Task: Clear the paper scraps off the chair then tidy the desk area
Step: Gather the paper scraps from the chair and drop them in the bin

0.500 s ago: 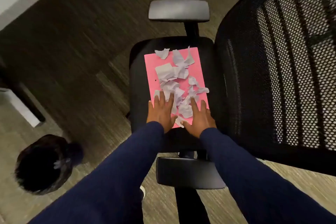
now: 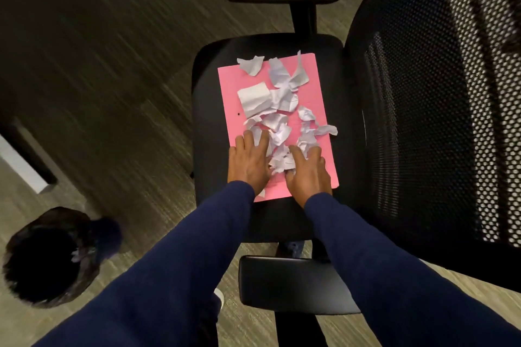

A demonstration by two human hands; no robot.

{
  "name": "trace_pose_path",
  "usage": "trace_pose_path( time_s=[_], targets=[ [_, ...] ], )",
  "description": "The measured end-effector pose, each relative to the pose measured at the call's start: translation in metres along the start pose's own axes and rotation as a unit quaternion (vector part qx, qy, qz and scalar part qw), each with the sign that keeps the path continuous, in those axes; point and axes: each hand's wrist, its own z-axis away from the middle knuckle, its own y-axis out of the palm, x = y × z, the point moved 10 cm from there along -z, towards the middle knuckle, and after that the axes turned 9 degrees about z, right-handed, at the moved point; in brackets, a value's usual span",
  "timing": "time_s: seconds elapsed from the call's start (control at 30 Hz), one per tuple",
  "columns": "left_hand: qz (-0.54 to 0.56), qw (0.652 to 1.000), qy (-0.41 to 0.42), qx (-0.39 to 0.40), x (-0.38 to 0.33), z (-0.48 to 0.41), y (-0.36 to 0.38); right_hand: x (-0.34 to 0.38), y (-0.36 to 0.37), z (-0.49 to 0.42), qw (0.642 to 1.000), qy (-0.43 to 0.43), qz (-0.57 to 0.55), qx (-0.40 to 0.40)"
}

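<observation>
Now both arms reach forward from the bottom of the frame, and the left hand point(image 2: 248, 162) and the right hand point(image 2: 308, 175) lie palm down with fingers spread, open and grasping nothing, on the lower part of one pink sheet point(image 2: 229, 98). This sheet lies flat on the black chair seat point(image 2: 207, 121) in the middle of the frame, its long axis running from bottom to top. White paper scraps point(image 2: 277, 110), more than ten, lie scattered on it, and one bin point(image 2: 46, 259) stands at lower left.

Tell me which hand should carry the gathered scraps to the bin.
Left, probably. The bin stands on the floor on the left hand's side. The right hand is next to the chair back, and both rest on the paper scraps.
</observation>
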Motion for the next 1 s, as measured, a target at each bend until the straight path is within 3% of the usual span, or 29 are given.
trace_pose_path(
  time_s=[0.37,0.57,0.8,1.0],
  targets=[
    [0.115,0.993,0.024,0.005,0.002,-0.006,-0.002,-0.001,-0.007,-0.005,0.996,-0.024,-0.065,-0.054],
    [0.185,0.982,0.030,-0.016,0.003,0.002,-0.019,-0.018,-0.011,0.004,0.980,0.052,-0.183,-0.060],
    [0.277,0.960,0.010,-0.034,0.010,0.015,-0.046,-0.024,-0.020,0.015,0.962,0.087,-0.243,-0.085],
    [0.350,0.934,-0.017,-0.065,0.019,0.027,-0.064,-0.027,-0.021,0.022,0.905,0.191,-0.375,-0.054]
  ],
)
